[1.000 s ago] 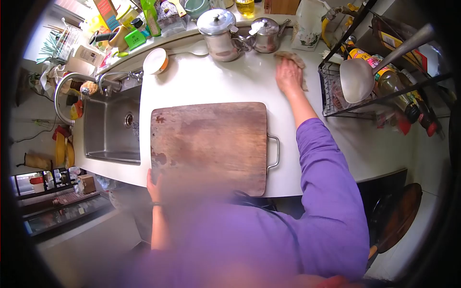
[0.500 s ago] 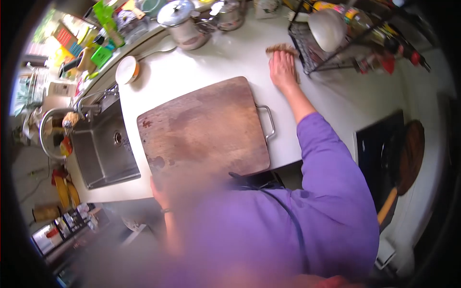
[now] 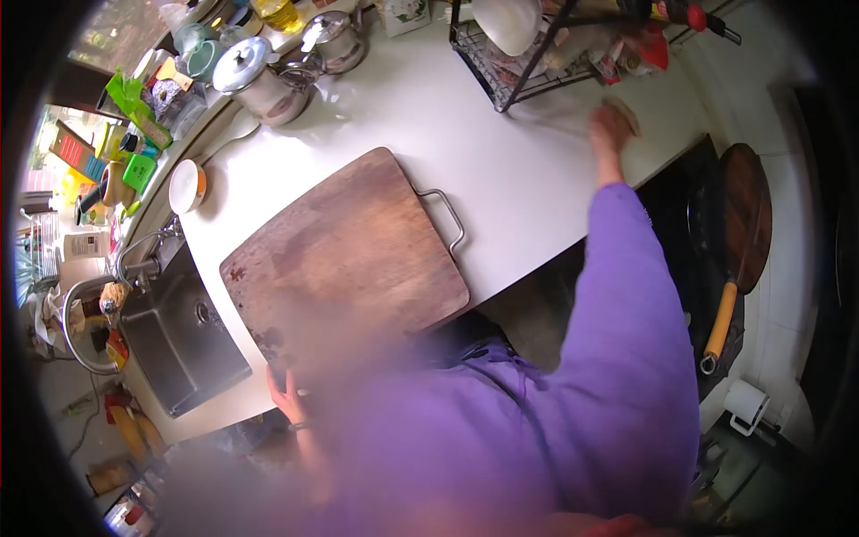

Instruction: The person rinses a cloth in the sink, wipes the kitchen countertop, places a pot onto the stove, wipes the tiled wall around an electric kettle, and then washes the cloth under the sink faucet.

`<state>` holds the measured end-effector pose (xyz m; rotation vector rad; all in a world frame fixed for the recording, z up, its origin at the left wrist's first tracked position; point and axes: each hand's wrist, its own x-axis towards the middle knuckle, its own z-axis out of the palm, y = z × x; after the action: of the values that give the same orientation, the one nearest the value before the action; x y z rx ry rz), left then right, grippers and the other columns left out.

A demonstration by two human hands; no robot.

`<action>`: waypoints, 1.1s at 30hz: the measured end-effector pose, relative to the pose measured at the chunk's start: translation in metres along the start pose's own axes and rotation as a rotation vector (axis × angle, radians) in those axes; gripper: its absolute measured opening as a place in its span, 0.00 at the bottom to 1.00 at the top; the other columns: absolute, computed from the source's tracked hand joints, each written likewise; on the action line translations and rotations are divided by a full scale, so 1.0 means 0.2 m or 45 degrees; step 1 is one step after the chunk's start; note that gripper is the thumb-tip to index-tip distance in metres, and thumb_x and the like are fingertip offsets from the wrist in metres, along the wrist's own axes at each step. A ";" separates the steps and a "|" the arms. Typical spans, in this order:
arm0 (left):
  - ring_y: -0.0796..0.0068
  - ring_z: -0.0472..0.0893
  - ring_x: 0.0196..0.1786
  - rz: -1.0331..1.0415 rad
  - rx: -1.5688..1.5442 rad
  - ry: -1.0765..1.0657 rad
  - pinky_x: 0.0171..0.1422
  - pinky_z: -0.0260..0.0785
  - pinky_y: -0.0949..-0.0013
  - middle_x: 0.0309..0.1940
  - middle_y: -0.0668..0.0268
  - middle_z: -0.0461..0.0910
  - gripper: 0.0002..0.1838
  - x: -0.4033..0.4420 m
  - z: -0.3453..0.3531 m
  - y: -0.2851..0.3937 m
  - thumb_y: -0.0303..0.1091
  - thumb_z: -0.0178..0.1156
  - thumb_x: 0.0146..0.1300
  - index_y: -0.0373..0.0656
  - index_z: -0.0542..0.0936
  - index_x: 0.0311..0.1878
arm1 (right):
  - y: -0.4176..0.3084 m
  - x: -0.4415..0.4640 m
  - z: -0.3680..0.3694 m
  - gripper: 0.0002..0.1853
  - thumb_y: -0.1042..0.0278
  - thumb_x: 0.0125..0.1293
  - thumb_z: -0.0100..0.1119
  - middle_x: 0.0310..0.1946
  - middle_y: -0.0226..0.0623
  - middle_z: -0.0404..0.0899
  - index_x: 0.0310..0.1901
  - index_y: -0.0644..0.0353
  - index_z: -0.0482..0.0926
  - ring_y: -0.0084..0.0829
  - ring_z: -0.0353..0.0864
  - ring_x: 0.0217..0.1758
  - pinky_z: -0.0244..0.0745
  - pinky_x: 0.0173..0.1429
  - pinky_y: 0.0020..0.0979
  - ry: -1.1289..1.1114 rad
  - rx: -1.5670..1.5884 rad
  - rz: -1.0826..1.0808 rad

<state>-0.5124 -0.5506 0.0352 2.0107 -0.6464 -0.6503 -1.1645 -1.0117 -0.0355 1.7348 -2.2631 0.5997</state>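
My right hand (image 3: 610, 134) is stretched out to the back right of the counter, its fingers closed over a brown cloth (image 3: 625, 114) pressed on the white surface; both are slightly blurred. A large wooden cutting board (image 3: 358, 242), dark and stained, lies flat with its metal handle (image 3: 447, 217) on the right side. At the board's near left corner is my left hand (image 3: 286, 396), thumb and fingers against the edge. A blurred patch in front of the camera hides part of that corner.
A wire rack (image 3: 528, 85) with a white bowl (image 3: 507, 25) stands at the back right. Two steel pots (image 3: 259, 80) and an orange-white tub (image 3: 188, 186) are at the back left, beside a sink (image 3: 183, 331). A wooden-handled pan (image 3: 744, 219) is at far right.
My right hand has swept the cloth rightward along the counter, past the wire rack's front. The view has shifted, so the board appears more to the left. My left hand stays at the board's edge.
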 end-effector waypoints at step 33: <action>0.66 0.69 0.56 0.816 0.758 0.262 0.62 0.58 0.68 0.55 0.51 0.68 0.30 0.10 0.03 -0.02 0.37 0.57 0.61 0.27 0.62 0.60 | 0.44 0.49 0.00 0.09 0.71 0.55 0.45 0.30 0.43 0.75 0.35 0.60 0.74 0.44 0.74 0.36 0.66 0.41 0.44 0.294 0.151 -0.304</action>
<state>-0.5019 -0.5657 0.0256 2.1652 -1.3906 0.1564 -1.2751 -1.0785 -0.0106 1.8474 -1.8675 0.8471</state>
